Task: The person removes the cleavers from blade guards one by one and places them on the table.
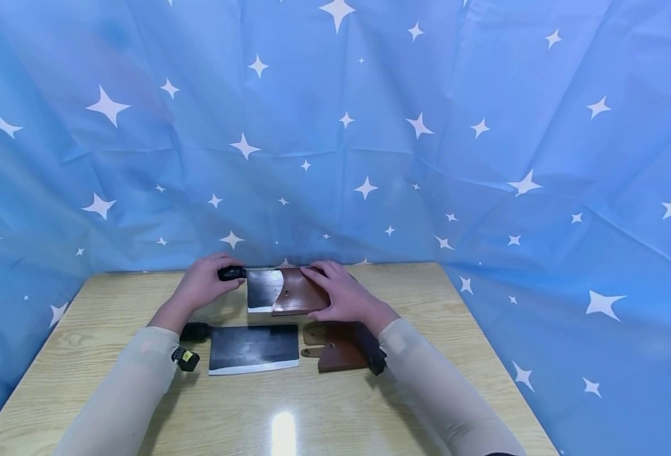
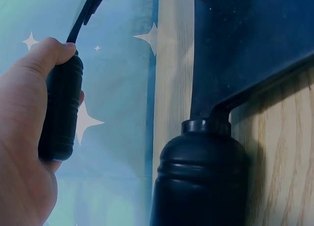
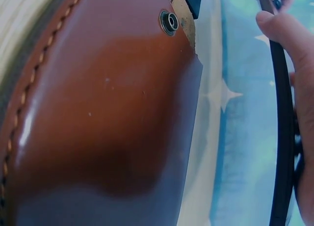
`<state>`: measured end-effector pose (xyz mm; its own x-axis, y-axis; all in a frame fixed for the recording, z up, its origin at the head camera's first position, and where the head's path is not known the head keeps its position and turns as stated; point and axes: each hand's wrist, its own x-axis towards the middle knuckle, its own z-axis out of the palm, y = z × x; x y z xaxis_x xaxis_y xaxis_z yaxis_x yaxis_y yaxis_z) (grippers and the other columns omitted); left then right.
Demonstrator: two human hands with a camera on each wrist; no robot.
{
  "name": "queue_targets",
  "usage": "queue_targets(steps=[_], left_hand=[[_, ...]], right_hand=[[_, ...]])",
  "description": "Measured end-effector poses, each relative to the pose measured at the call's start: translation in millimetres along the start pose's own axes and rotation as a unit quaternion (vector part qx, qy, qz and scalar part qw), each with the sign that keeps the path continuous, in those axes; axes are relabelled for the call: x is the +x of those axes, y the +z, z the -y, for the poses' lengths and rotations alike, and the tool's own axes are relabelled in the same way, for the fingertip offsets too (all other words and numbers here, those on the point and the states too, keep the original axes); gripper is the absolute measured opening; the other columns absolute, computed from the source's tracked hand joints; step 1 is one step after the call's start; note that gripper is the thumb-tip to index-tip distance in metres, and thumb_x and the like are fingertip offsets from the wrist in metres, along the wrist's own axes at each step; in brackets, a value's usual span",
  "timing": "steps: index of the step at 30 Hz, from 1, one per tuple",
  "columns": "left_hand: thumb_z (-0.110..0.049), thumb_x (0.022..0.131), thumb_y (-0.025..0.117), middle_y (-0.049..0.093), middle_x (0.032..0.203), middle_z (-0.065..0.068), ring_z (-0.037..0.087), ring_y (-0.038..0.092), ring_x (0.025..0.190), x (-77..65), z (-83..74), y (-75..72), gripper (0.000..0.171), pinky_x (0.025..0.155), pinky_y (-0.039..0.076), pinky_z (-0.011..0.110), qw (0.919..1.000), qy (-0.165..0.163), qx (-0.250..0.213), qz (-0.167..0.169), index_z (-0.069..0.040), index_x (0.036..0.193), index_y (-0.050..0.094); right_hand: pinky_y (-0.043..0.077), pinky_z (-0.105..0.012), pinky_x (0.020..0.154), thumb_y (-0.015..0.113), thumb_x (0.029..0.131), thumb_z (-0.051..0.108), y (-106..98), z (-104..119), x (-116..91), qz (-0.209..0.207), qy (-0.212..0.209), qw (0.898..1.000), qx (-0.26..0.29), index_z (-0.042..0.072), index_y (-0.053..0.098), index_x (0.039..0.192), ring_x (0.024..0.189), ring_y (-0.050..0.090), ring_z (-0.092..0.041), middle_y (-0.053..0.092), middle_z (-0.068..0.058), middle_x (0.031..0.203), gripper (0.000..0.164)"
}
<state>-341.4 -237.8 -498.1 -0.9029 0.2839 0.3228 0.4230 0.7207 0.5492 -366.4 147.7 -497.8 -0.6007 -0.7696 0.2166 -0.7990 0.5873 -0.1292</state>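
My left hand [image 1: 203, 286] grips the black handle [image 2: 63, 108] of a cleaver [image 1: 263, 289] above the far part of the table. The outer part of its blade sits inside a brown leather sheath [image 1: 297, 296]; the part near the handle shows bare. At the sheath's right end, my right hand [image 1: 348, 299] holds it, thumb on the near face in the right wrist view. A second cleaver [image 1: 254, 347] lies flat on the table in front, its handle partly behind the left forearm. To its right lies a second brown sheath [image 1: 340, 349], partly covered by the right wrist.
The light wooden table [image 1: 244, 418] has its far edge against a blue curtain [image 1: 335, 126] with white stars. Black wrist cameras sit on both sleeves. A snap button [image 3: 170, 22] shows on the lying sheath.
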Motion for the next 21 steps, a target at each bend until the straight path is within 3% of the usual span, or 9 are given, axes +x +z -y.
queue_targets(steps=[8,21], left_hand=[[-0.025,0.099,0.086,0.072,0.128,0.008,0.04,0.07,0.115,-1.3,2.0,-1.4,0.038,0.093,0.058,0.06,1.0,-0.008,-0.001,0.0,-0.013,0.135,0.079],[-0.023,0.099,0.086,0.072,0.13,0.01,0.041,0.069,0.117,-2.3,9.3,-0.6,0.04,0.094,0.058,0.061,0.9999,-0.008,-0.006,0.004,-0.009,0.136,0.078]], right_hand=[[0.036,-0.05,0.126,0.085,0.091,0.061,0.1,-2.6,-1.1,-0.002,-0.002,1.0,0.004,0.022,0.036,0.175,0.153,0.036,-0.027,0.042,-0.011,0.168,0.104],[0.035,-0.046,0.127,0.085,0.09,0.061,1.5,-5.0,-3.1,0.004,0.008,1.0,-0.002,0.025,0.034,0.175,0.153,0.036,-0.024,0.039,-0.004,0.169,0.105]])
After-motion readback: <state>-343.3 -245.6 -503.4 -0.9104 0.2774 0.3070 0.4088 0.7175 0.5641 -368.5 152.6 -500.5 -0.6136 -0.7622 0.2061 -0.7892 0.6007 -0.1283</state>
